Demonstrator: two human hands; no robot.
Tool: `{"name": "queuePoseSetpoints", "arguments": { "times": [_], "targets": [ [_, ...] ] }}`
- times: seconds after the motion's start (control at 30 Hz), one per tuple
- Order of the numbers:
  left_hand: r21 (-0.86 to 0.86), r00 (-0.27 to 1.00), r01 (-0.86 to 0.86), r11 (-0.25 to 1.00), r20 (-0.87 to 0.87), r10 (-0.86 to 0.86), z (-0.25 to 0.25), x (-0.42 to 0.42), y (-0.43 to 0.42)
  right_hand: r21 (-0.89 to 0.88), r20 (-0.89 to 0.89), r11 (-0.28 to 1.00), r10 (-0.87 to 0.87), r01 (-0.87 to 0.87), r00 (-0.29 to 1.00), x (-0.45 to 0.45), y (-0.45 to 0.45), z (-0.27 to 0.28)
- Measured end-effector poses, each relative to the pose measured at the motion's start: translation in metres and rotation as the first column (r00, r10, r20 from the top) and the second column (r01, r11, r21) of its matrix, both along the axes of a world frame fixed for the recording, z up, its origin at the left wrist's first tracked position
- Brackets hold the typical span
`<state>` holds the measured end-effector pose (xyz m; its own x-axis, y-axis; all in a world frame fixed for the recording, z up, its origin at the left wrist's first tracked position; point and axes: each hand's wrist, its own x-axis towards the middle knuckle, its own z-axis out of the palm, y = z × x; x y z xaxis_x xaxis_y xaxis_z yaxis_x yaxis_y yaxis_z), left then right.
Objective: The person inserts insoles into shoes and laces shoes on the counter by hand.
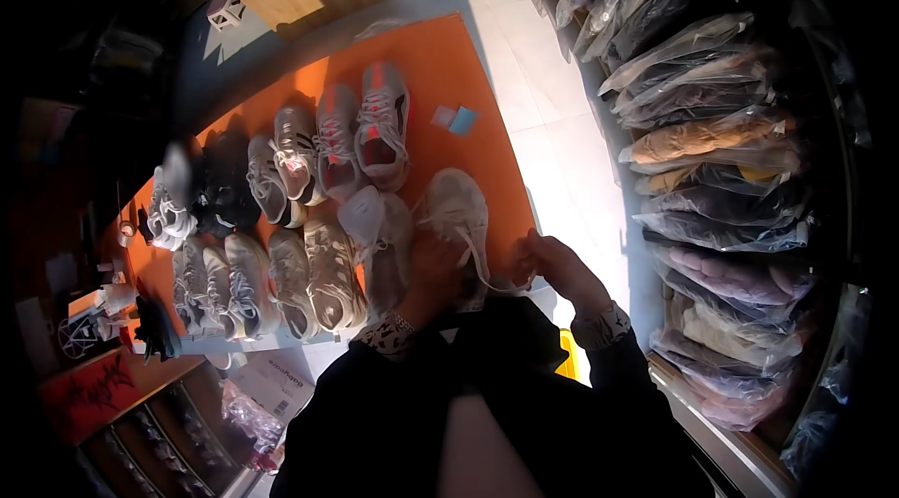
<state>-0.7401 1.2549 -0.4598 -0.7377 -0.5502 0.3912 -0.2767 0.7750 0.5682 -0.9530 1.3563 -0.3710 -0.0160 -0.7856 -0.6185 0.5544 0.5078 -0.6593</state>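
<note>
A white sneaker (456, 198) stands at the near right of the orange table, toe pointing away from me, its lace loose. My left hand (433, 275) is closed at the sneaker's left side near the opening; shadow hides some of its fingers. Off to the right, my right hand (554, 264) is pinched on the end of a white shoelace (483, 268), which runs from the sneaker's opening and sags below the hand. Beside my left hand is another pale sneaker (386, 250), with a whitish crumpled piece (361, 214) over its toe.
Pairs of sneakers (335, 275) line the orange table (496, 156) in two rows. Small blue and pink packets (463, 121) lie near its right edge. Plastic-wrapped garments (721, 147) hang along the right. A cardboard box (272, 390) sits below the table at left.
</note>
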Motion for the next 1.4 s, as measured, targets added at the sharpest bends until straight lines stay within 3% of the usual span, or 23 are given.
{"name": "queuePoseSetpoints", "arguments": {
  "times": [0.03,0.07,0.1,0.13,0.23,0.47,0.53,0.57,0.63,0.7,0.77,0.83,0.87,0.93,0.97,1.03,1.1,1.17,1.23,1.27,1.33,1.37,1.4],
  "targets": [
    [-0.002,1.0,0.005,1.0,0.0,-0.005,0.0,0.003,0.001,-0.002,0.0,1.0,-0.005,0.005,1.0,0.003,0.002,-0.037],
    [0.017,1.0,0.013,1.0,0.011,-0.013,-0.002,0.006,0.001,-0.054,-0.472,0.998,-0.009,-0.019,0.882,0.008,0.002,-0.079],
    [0.035,1.0,0.02,0.999,0.023,-0.021,-0.002,0.008,0.0,-0.089,-0.831,0.994,-0.039,-0.063,0.555,0.012,0.0,-0.103],
    [0.032,0.999,0.021,0.999,0.027,-0.022,0.001,0.008,0.001,-0.093,-0.828,0.994,-0.043,-0.061,0.558,0.017,-0.003,-0.107],
    [-0.009,0.999,0.009,1.0,0.04,-0.008,0.01,0.008,0.004,-0.276,-0.916,0.919,-0.163,-0.281,0.367,0.037,-0.024,-0.132],
    [0.087,0.996,-0.024,0.996,0.091,0.016,0.012,0.007,0.003,-0.251,-0.911,0.89,-0.085,-0.38,0.403,0.037,-0.045,-0.132],
    [0.105,0.995,-0.049,0.993,0.091,0.04,0.014,0.004,0.002,-0.079,-0.896,0.929,0.093,-0.362,0.435,0.039,-0.048,-0.117],
    [0.027,0.988,-0.109,0.994,0.109,0.106,0.018,0.002,0.002,-0.084,-0.896,0.93,0.086,-0.358,0.435,0.038,-0.049,-0.119],
    [-0.053,0.979,-0.16,0.986,0.121,0.166,0.02,-0.003,0.005,-0.198,-0.956,0.873,-0.072,-0.445,0.284,0.038,-0.049,-0.126],
    [0.072,0.912,-0.385,0.92,0.18,0.368,0.018,-0.007,0.011,-0.204,-0.95,0.881,-0.074,-0.426,0.303,0.038,-0.048,-0.141],
    [0.12,0.907,-0.374,0.92,0.255,0.336,0.015,-0.005,0.016,-0.212,-0.943,0.886,-0.075,-0.412,0.324,0.039,-0.045,-0.148],
    [0.165,0.895,-0.372,0.913,0.326,0.306,0.012,-0.001,0.015,-0.255,-0.851,0.938,-0.103,-0.234,0.514,0.041,-0.045,-0.147],
    [0.277,0.919,-0.338,0.899,0.302,0.253,0.014,0.002,0.013,-0.256,-0.851,0.937,-0.103,-0.236,0.516,0.042,-0.043,-0.147],
    [0.384,0.939,-0.306,0.871,0.274,0.209,0.016,0.008,0.009,-0.229,-0.648,0.973,-0.159,0.008,0.745,0.042,-0.041,-0.148],
    [0.402,0.948,-0.287,0.869,0.252,0.196,0.021,0.01,0.008,-0.228,-0.646,0.974,-0.156,0.006,0.747,0.037,-0.04,-0.137],
    [0.426,0.956,-0.265,0.865,0.236,0.176,0.027,0.016,0.005,-0.148,-0.897,0.939,0.003,-0.309,0.441,0.022,-0.04,-0.092],
    [0.216,0.974,-0.162,0.963,0.194,0.12,0.031,0.018,-0.003,-0.167,-0.934,0.916,-0.029,-0.365,0.355,0.005,-0.039,-0.074],
    [0.236,0.981,-0.131,0.963,0.171,0.092,0.039,0.019,-0.007,-0.18,-0.962,0.888,-0.069,-0.424,0.264,-0.006,-0.038,-0.075],
    [0.25,0.987,-0.107,0.962,0.145,0.072,0.046,0.021,-0.011,-0.313,-0.943,0.916,-0.268,-0.251,0.198,-0.012,-0.043,-0.093],
    [0.171,0.988,-0.039,0.984,0.151,0.013,0.05,0.025,-0.011,-0.313,-0.943,0.916,-0.268,-0.251,0.198,-0.014,-0.048,-0.098],
    [0.092,0.986,0.029,0.995,0.162,-0.044,0.054,0.026,-0.011,-0.469,-0.707,0.875,-0.454,0.121,0.542,-0.021,-0.063,-0.106],
    [0.036,0.986,0.058,0.998,0.156,-0.063,0.055,0.026,-0.011,-0.354,-0.807,0.935,-0.315,0.017,0.5,-0.027,-0.065,-0.115],
    [-0.02,0.985,0.086,0.996,0.151,-0.082,0.057,0.026,-0.01,-0.352,-0.807,0.936,-0.31,0.013,0.503,-0.03,-0.07,-0.103]
  ]
}}
